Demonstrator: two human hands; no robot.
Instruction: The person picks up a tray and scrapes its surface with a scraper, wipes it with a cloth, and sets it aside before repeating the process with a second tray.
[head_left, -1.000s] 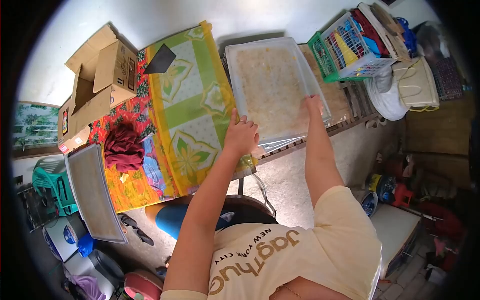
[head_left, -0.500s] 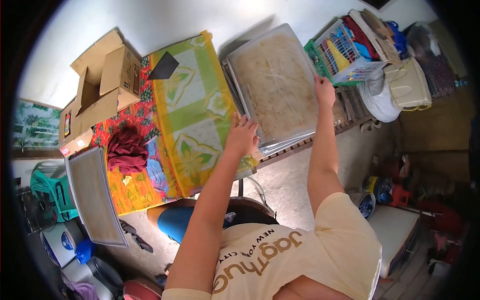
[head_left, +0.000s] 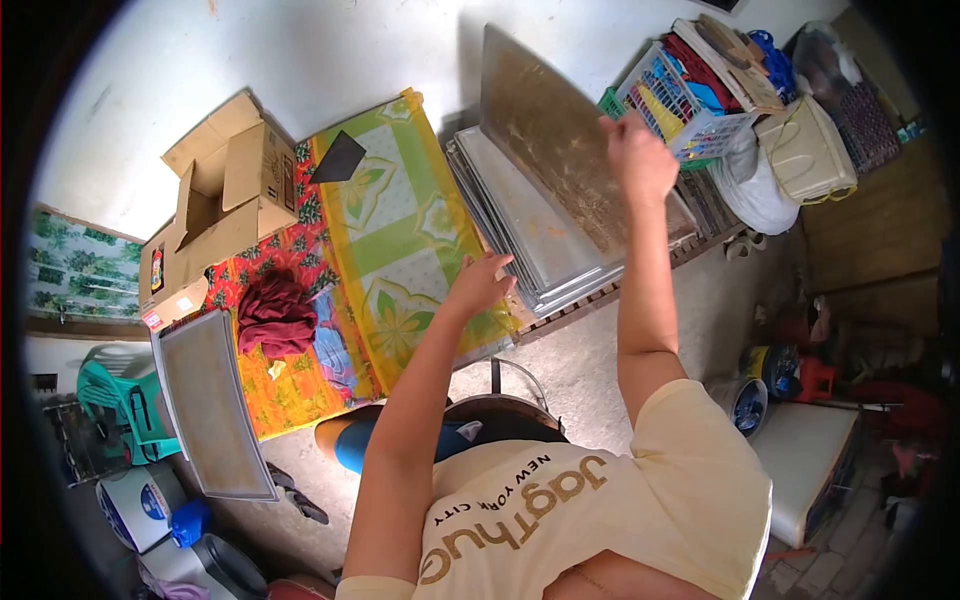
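Observation:
My right hand [head_left: 642,160] is closed on the edge of a thin rectangular brown-stained tray [head_left: 545,130], which is tilted up steeply with its streaked face showing. Beneath it lies a stack of similar flat grey trays [head_left: 530,215] with metallic rims. My left hand [head_left: 482,284] is beside the near left corner of that stack, above the edge of a yellow-green patterned cover [head_left: 400,230]. Its fingers are stretched out with nothing held; whether they touch the stack is hard to tell.
An open cardboard box [head_left: 225,190] and a maroon cloth [head_left: 277,313] sit on the table to the left. Another framed tray [head_left: 212,400] leans at the table's left end. A plastic basket of items [head_left: 690,100] stands right of the stack, with white bags [head_left: 760,195] beyond.
The top tray, flat on the stack before, is now tilted up, uncovering the trays below. My right hand has risen with its edge. My left hand stays near the stack's corner.

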